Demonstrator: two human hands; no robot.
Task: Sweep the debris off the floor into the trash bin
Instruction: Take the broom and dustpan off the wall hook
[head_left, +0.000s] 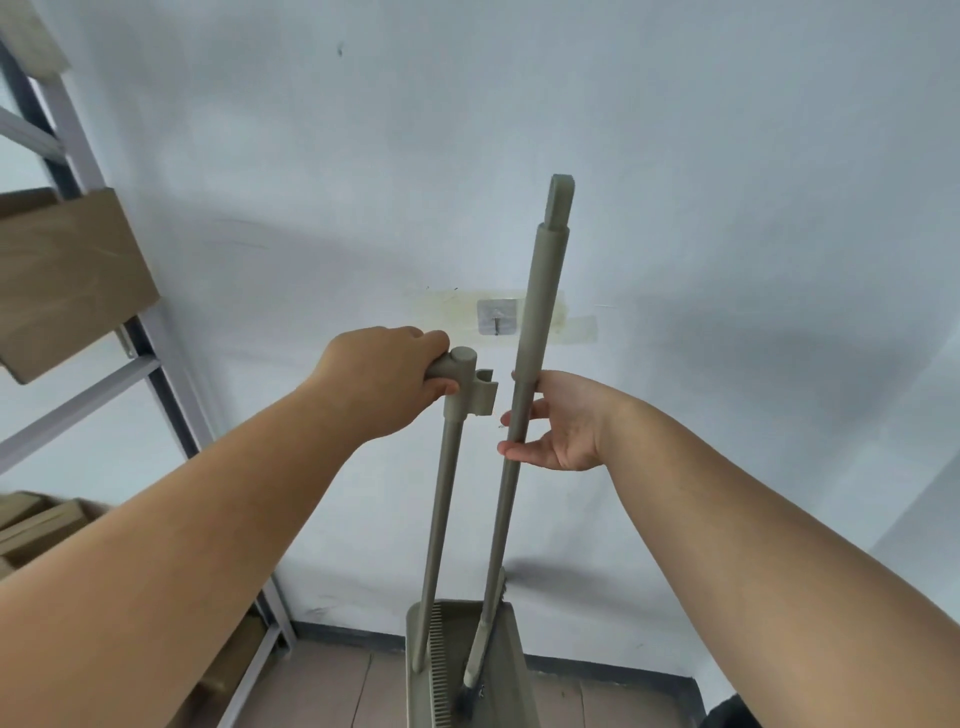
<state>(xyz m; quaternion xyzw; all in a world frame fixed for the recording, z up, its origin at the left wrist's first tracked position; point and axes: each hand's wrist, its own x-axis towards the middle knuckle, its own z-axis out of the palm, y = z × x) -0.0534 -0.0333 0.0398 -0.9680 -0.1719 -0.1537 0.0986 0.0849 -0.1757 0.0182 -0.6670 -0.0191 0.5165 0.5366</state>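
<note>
Left hand (387, 382) clamped on the dustpan handle (441, 499) at its top; right hand (563, 421) fingers curled loosely round the broom shaft (524, 374), just beside the handle's clip (483, 397), shaft out of the clip. Dustpan (488, 670) stands on the floor (332, 691) by the wall, broom head inside it. No debris or trash bin in view. Risk: loose right grip lets the broom slide or topple; bristles could snag the pan's comb teeth (439, 670) on lifting.

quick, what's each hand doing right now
Left hand: closed on the grey-green plastic dustpan handle.
Right hand: fingers curled loosely around the grey-green plastic broom pole, holding it just off the dustpan handle's clip.
</note>
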